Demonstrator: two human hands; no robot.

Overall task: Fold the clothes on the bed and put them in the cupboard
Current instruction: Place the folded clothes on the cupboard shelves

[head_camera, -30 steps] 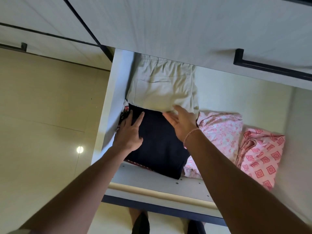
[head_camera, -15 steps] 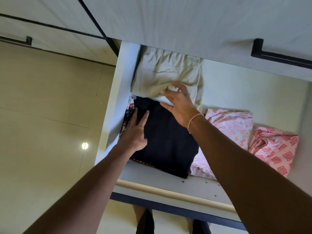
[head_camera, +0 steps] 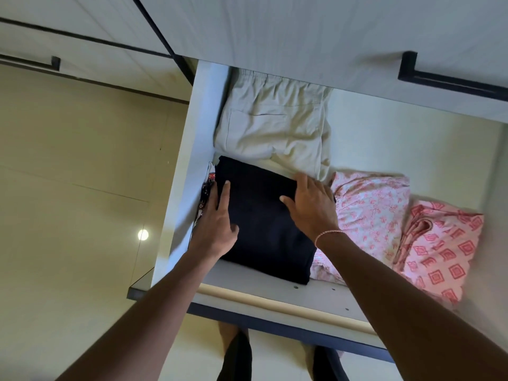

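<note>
1. Pressing flat on the dark folded garment (head_camera: pixel 264 221), the left hand (head_camera: pixel 217 226) lies along its left edge with fingers straight and close together; it pinches nothing, and the likely purpose is to hold the fold square against the cupboard's side wall (head_camera: pixel 192 160).
2. The right hand (head_camera: pixel 310 207) rests palm-down over the garment's far right corner, thumb spread towards the middle; the fingers look laid out rather than curled, though whether the tips hook the far edge cannot be told.
3. The garment sits at the left end of the cupboard shelf (head_camera: pixel 275 295), on top of a patterned cloth (head_camera: pixel 206 188) that shows only as a sliver at its left side; stacking it there probably saves shelf space.
4. Beige trousers (head_camera: pixel 272 127) lie just behind it, deeper in; a pink floral cloth (head_camera: pixel 368 210) touches its right side, and a pink diamond-print cloth (head_camera: pixel 439 251) lies beyond that.
5. Judging by the two flat palms, the step in hand is settling and smoothing the piece into its pile; the placing looks nearly done.
6. One risk: the garment's near corner reaches close to the shelf lip, so a careless withdrawal could drag it forward; the cupboard door (head_camera: pixel 302 37) stands open above.
</note>
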